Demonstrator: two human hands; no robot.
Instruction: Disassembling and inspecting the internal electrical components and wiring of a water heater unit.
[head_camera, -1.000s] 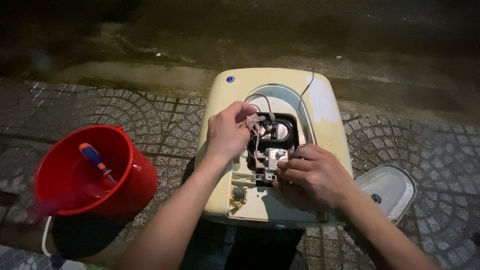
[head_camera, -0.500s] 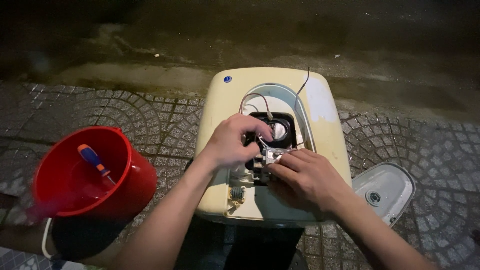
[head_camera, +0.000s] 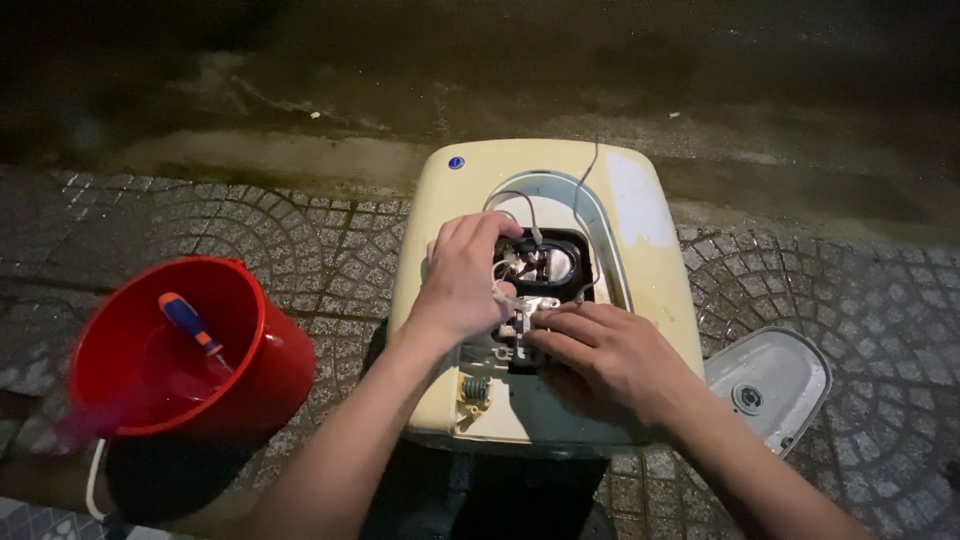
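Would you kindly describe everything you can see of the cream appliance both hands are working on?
The appliance is a cream, rounded box, apparently plastic or enamelled, lying flat on patterned paving. Its cover is off, baring a dark opening with wires and a small white part. A thin cable leaves its far edge. The left hand rests over the opening's left side; the right hand pinches the white part. A small blue badge marks the far left corner.

Your left hand (head_camera: 462, 280) sits at frame centre, palm down, fingers curled forward. Your right hand (head_camera: 605, 352) lies just lower right, fingertips pinched toward the left hand; both forearms rise from the bottom edge.
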